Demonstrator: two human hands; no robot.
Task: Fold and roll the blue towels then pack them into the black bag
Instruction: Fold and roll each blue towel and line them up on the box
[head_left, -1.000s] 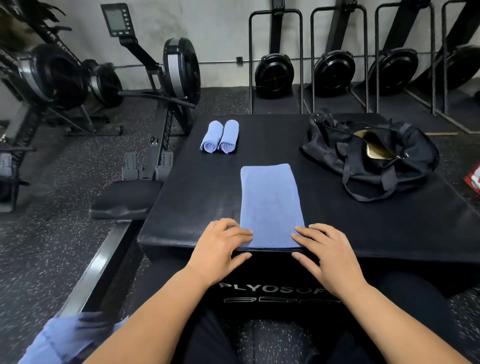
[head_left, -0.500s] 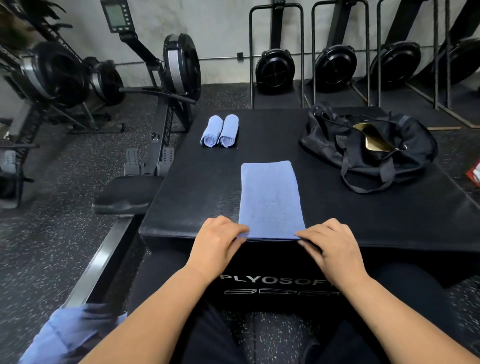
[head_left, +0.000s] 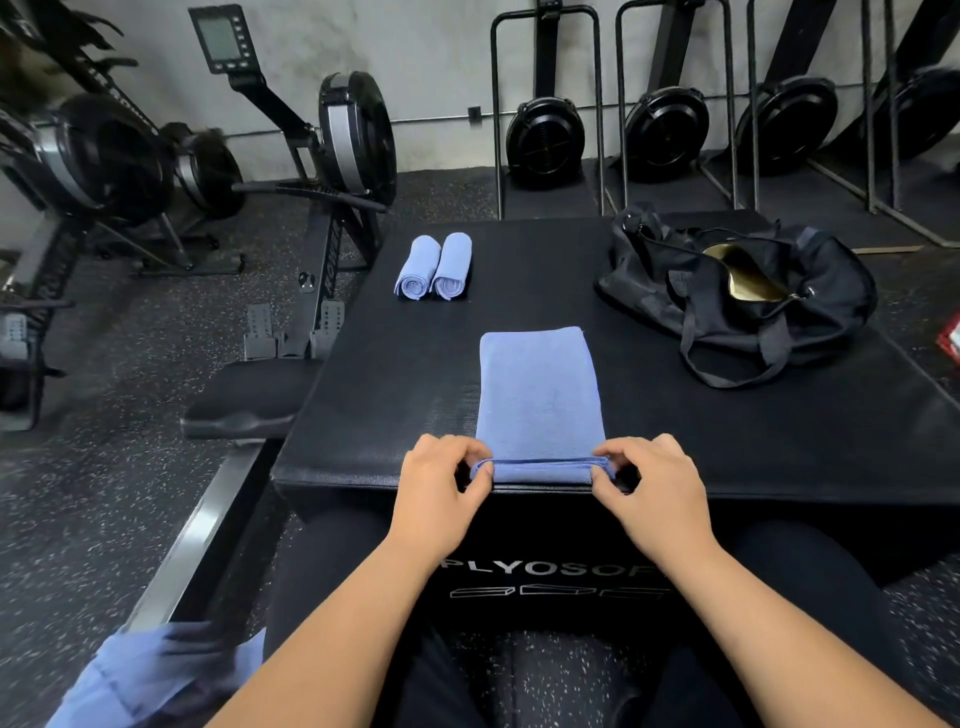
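- Fingers (head_left: 447, 448) of the left hand (head_left: 441, 493) curl and pinch the near-left corner of the folded blue towel (head_left: 540, 395); the right hand (head_left: 649, 488) pinches the near-right corner the same way.
- Both hands sit knuckles-up at the near edge of the plyo box (head_left: 727, 431).
- The towel's near edge is turned over in a narrow fold.
- Two rolled towels (head_left: 434, 266) lie at the far left of the box top, and the black bag (head_left: 743, 296) lies at the far right.

Two rolled blue towels (head_left: 413, 267) (head_left: 453, 266), one flat folded towel (head_left: 540, 389), one black bag (head_left: 821, 317), two hands (head_left: 434, 496) (head_left: 652, 493)
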